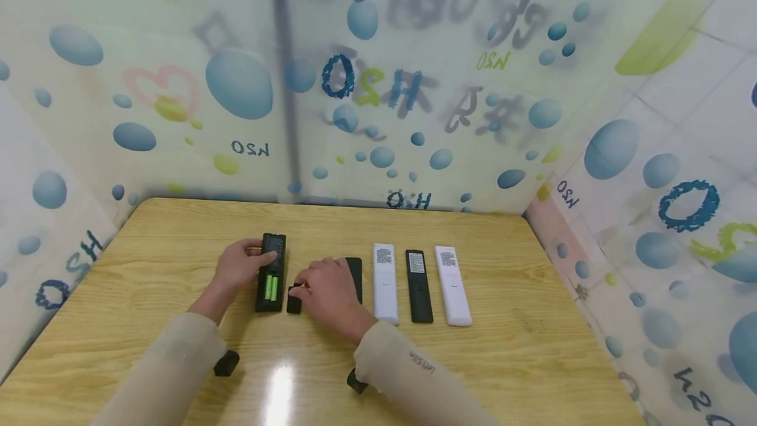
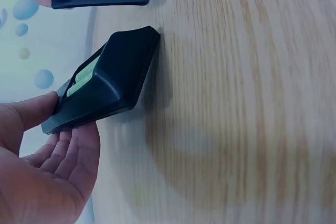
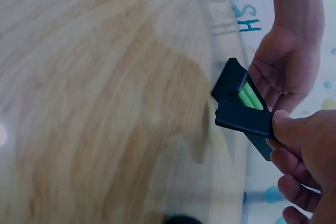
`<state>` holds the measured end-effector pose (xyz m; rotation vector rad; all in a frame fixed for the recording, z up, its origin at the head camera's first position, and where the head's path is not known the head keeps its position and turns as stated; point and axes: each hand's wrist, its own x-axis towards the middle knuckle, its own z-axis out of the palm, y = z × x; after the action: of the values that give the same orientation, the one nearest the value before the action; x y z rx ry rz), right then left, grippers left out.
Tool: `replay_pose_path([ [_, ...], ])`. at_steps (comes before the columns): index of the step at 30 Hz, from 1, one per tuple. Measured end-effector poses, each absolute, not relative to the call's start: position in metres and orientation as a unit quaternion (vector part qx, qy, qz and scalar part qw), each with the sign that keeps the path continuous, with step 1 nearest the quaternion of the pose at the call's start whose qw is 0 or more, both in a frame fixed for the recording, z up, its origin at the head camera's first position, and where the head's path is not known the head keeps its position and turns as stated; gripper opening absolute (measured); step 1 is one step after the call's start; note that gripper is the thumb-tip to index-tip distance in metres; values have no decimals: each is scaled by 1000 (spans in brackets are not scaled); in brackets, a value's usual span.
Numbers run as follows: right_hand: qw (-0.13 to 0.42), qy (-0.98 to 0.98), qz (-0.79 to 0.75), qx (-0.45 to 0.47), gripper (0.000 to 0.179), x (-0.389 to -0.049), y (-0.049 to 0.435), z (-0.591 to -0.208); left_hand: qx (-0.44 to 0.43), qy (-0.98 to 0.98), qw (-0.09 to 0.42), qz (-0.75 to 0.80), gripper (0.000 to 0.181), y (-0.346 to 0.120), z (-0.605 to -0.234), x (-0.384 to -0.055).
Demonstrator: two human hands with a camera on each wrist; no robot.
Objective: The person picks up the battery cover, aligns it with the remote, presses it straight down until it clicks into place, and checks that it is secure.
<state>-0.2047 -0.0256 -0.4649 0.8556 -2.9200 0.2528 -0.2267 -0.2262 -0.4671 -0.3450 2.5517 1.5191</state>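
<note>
My left hand (image 1: 238, 268) grips the upper part of a black remote control (image 1: 261, 304), thumb on its back and fingers beneath. Its battery compartment is uncovered, and green batteries (image 1: 271, 287) lie side by side inside. In the left wrist view the remote (image 2: 123, 66) is tilted, its back facing the wall. My right hand (image 1: 331, 291) pinches a black battery cover (image 1: 294, 299) between thumb and fingers, just right of the remote. The right wrist view shows the cover (image 3: 244, 119) in front of the remote; whether they touch I cannot tell.
Right of my right hand lie a white remote (image 1: 386, 294), a black remote (image 1: 419, 294) and another white remote (image 1: 454, 291), backs up. Another black object (image 1: 356, 275) is partly hidden behind that hand. A patterned wall (image 1: 384, 137) borders the wooden table (image 1: 503, 373).
</note>
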Motion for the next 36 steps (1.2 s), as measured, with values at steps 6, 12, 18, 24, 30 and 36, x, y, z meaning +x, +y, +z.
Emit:
replay_pose_path([
  [6, 54, -959, 87, 266, 26, -208, -3, -456, -102, 830, 82, 543, 64, -214, -467, -231],
  [12, 68, -959, 100, 256, 25, -212, 22, -448, -79, 806, 89, 580, 61, -200, -470, -234],
  [18, 79, -963, 96, 239, 24, -214, 41, -445, -57, 789, 99, 604, 60, -186, -473, -234],
  [24, 95, -964, 90, 231, 21, -213, 52, -447, -43, 778, 108, 617, 60, -175, -477, -234],
  [30, 107, -961, 93, 237, 21, -211, 58, -447, -38, 768, 103, 631, 55, -170, -483, -236],
  [36, 110, -959, 91, 243, 22, -210, 60, -448, -33, 766, 100, 635, 57, -167, -484, -236],
])
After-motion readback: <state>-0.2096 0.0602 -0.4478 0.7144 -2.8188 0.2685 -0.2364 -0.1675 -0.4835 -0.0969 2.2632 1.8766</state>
